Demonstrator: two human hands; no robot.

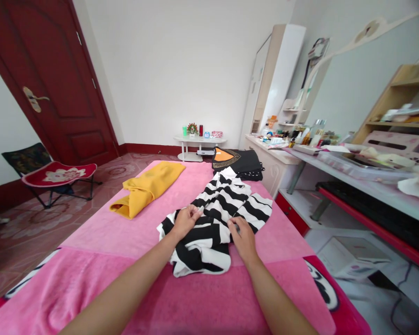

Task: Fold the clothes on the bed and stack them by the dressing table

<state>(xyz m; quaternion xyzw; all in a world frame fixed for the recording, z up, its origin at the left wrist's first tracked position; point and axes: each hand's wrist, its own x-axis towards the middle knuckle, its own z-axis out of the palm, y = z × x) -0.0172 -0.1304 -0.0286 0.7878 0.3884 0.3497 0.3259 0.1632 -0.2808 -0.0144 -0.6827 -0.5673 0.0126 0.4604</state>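
The left hand [187, 220] pinches the striped shirt [226, 197] near its middle; the right hand [242, 235] curls at its right edge, though whether it grips the cloth I cannot tell. The shirt lies rumpled on the pink blanket [101, 232], collar pointing away. Left of it lies a folded yellow garment [153, 184]; just beyond the collar, a black pile [246, 160]. Farther off stands a white table [181, 138].

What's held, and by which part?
Striped garment: left hand seems to pinch it left of middle; right hand touches it right of middle, grip unclear.
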